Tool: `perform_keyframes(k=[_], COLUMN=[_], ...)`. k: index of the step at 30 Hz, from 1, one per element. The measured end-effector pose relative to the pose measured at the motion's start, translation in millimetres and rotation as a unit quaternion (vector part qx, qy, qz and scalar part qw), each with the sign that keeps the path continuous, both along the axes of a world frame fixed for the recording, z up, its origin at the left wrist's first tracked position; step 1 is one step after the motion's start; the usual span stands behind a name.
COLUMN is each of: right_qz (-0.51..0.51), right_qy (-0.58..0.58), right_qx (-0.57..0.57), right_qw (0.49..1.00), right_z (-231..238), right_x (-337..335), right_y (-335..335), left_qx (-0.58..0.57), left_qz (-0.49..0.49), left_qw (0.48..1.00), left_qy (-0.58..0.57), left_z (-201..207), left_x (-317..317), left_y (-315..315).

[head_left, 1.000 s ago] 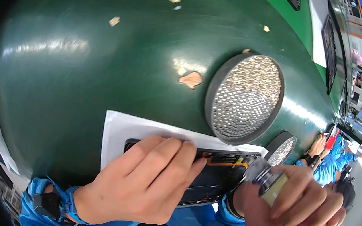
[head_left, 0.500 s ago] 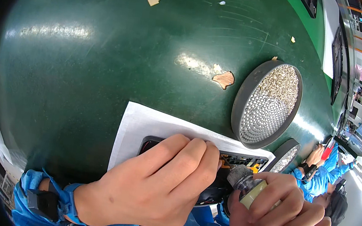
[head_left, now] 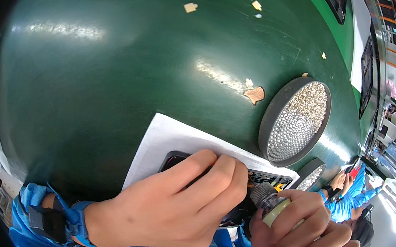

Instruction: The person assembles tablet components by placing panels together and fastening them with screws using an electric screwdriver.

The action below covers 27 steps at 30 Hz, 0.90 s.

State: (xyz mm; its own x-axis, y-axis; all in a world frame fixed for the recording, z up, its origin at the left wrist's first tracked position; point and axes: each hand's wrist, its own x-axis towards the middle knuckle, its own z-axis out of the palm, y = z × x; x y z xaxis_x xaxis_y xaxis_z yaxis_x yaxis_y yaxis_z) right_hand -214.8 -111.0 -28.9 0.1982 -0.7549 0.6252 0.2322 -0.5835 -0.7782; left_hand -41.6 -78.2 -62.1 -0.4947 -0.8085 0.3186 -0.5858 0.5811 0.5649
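My left hand (head_left: 176,204) lies flat over a black device (head_left: 260,179) with exposed orange and yellow parts, pressing it down on a white sheet (head_left: 167,137). Most of the device is hidden under the fingers. My right hand (head_left: 302,235) is wrapped around a pale yellow-green power screwdriver (head_left: 274,208), whose grey tip points at the device's right part, close to my left fingertips.
The sheet lies on a dark green table (head_left: 118,56) with a few paper scraps. A large round grey tray of small screws (head_left: 296,122) and a smaller one (head_left: 311,175) stand to the right. Other people in blue sleeves (head_left: 351,190) work further right.
The view has swung so that the table, trays and sheet sit further right and lower. Both hands keep their hold; the screwdriver tip stays at the device.
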Motion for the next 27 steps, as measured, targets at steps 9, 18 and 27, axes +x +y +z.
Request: perform_keyframes(k=[9, 18, 27], right_qz=[0.048, -0.181, -0.342], right_qy=[-0.033, -0.027, 0.501], right_qx=[-0.056, -0.034, 0.307], right_qw=[0.997, 0.983, 0.733], right_z=[-9.7, 17.8, 21.2], right_x=[-7.3, -40.0, -79.9], right_y=[0.6, 14.2, 157.9], left_qx=[-0.017, 0.149, 0.25], left_qz=[-0.027, 0.187, 0.266], left_qw=[0.999, 0.966, 0.931], left_qy=[-0.042, -0.095, 0.024], left_z=[9.2, 65.7, 59.7], left_x=[-0.7, 30.2, 31.2], left_y=[3.4, 46.1, 62.7])
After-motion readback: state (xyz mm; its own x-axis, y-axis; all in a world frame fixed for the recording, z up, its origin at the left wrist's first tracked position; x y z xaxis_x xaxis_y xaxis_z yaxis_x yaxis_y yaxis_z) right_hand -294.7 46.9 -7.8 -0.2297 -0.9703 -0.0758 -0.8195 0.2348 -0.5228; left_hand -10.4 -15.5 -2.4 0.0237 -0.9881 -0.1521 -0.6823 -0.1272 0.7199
